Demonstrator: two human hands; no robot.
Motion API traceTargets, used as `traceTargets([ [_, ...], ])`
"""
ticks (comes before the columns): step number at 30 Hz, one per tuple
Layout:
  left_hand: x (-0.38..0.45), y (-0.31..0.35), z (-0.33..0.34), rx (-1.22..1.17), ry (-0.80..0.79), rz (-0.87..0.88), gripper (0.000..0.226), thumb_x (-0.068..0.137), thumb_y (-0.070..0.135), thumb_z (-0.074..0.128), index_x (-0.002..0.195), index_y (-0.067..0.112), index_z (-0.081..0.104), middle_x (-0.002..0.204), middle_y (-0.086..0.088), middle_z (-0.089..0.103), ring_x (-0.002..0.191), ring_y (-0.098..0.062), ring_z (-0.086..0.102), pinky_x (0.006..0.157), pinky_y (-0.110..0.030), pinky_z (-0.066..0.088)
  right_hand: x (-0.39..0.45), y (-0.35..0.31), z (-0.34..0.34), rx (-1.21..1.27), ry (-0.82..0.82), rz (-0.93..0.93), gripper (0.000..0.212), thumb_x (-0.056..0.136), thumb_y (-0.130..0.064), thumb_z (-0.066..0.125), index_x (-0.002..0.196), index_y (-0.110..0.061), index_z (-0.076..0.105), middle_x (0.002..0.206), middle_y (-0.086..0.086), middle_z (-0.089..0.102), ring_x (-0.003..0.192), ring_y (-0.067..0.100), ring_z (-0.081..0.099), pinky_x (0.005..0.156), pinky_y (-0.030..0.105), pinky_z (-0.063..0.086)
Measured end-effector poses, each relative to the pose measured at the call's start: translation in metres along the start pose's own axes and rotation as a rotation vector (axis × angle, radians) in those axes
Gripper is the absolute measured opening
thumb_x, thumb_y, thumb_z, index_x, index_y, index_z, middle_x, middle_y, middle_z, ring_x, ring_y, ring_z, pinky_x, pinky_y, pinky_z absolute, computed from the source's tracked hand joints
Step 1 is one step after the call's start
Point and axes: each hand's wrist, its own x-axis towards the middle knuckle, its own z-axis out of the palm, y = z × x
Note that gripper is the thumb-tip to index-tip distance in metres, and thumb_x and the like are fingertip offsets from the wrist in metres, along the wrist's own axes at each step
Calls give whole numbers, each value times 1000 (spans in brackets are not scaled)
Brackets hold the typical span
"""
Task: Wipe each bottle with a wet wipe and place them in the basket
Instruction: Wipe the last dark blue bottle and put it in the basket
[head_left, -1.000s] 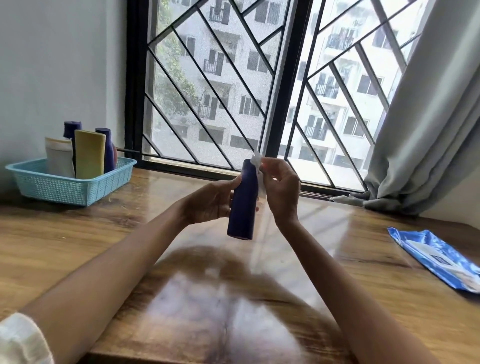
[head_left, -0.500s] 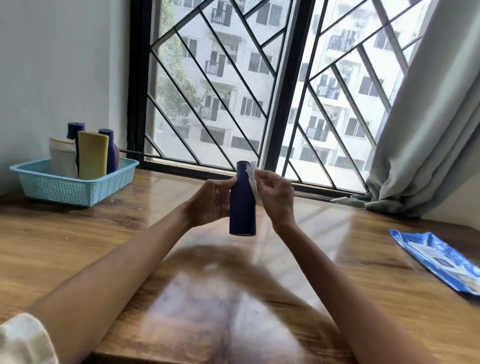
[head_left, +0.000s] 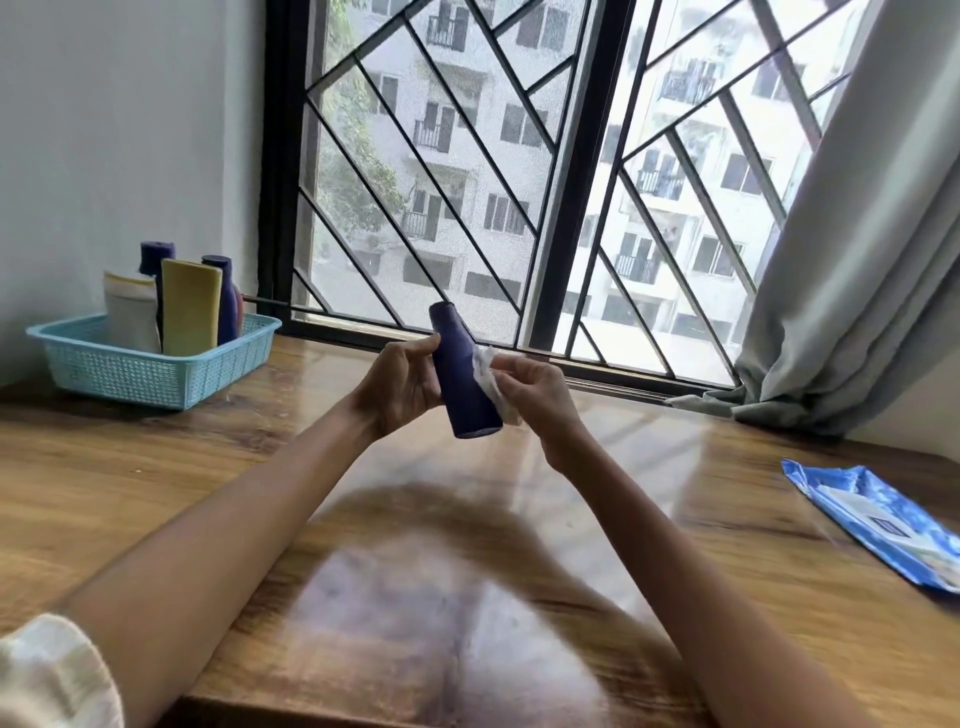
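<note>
left hand (head_left: 397, 384) grips tilted blue bottle (head_left: 465, 374) | right hand (head_left: 537, 397) pinches wet wipe (head_left: 491, 382) against bottle | basket (head_left: 150, 361) far left of hands

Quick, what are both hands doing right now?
Left hand: grips the dark blue bottle, held up off the table.
Right hand: holds the white wet wipe against the bottle's side.

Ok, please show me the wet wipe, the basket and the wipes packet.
wet wipe (head_left: 488, 375), head view, crumpled middle.
basket (head_left: 156, 376), head view, front wall.
wipes packet (head_left: 883, 525), head view, blue top face.
</note>
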Motion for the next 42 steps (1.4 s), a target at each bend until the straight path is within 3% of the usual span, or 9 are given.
traceTargets([
  [5, 0, -2, -2, 38, 94, 12, 31, 99, 15, 29, 90, 8, 58, 77, -4, 70, 71, -15, 69, 66, -28, 53, 0, -2, -5, -112, -65, 24, 12, 88, -4, 58, 94, -10, 65, 78, -1, 65, 61, 3, 56, 55, 12, 45],
  [10, 10, -2, -8, 20, 301, 62, 26, 100, 19, 31, 106, 5, 52, 107, -15, 54, 107, -30, 52, 77, -41, 47, 4, 9, -4, -366, -72, 5, 11, 83, -16, 63, 88, -19, 72, 80, -2, 69, 67, 6, 57, 67, 28, 43],
  [15, 11, -9, 10, 110, 390, 164, 11, 100, 20, 40, 96, 11, 46, 92, -10, 54, 84, -22, 56, 50, -35, 52, -4, 8, 10, -653, -46, -212, 28, 83, -39, 65, 99, -18, 71, 92, 4, 72, 87, 19, 65, 76, 35, 49],
  [17, 10, -12, 11, 137, 351, 140, 12, 99, 24, 44, 91, 15, 46, 89, -7, 55, 84, -21, 57, 47, -33, 54, -6, 8, 9, -726, -26, -286, 32, 80, -35, 69, 107, -18, 69, 93, 6, 72, 86, 21, 64, 73, 33, 47],
  [21, 6, -4, 2, 181, 213, 59, 29, 95, 43, 42, 99, 16, 53, 97, -5, 62, 96, -22, 60, 70, -47, 57, -3, 7, 0, -582, 32, -231, 23, 83, -27, 67, 105, -22, 71, 80, 4, 73, 70, 9, 62, 67, 32, 49],
  [26, 2, -7, -6, 284, 281, 27, 17, 93, 9, 54, 106, 20, 50, 99, 0, 61, 88, -20, 62, 70, -45, 56, -1, 10, -7, -446, 119, -194, 18, 79, -20, 72, 96, -16, 74, 78, 3, 72, 68, 8, 60, 68, 38, 52],
  [31, 4, -7, -1, 198, 296, 33, 13, 93, 10, 55, 97, 21, 53, 97, 3, 59, 80, -21, 62, 69, -42, 53, 4, 4, -8, -372, 204, -202, 17, 80, -27, 71, 83, -10, 72, 73, 13, 69, 63, 13, 56, 63, 42, 49],
  [37, 4, -14, 20, 282, 91, -19, 22, 92, 5, 52, 111, 18, 52, 96, -1, 61, 79, -19, 62, 69, -37, 55, 5, -8, -14, -309, 148, -319, 34, 86, -31, 65, 116, -17, 65, 112, 3, 65, 101, 16, 63, 87, 43, 53],
  [42, 4, -19, 27, 406, -31, -46, 38, 88, 10, 61, 124, 12, 48, 98, -5, 64, 88, -20, 64, 71, -37, 56, 8, -4, -18, -261, 129, -292, 55, 83, -54, 49, 123, -18, 61, 122, 3, 59, 109, 17, 59, 90, 46, 51],
])
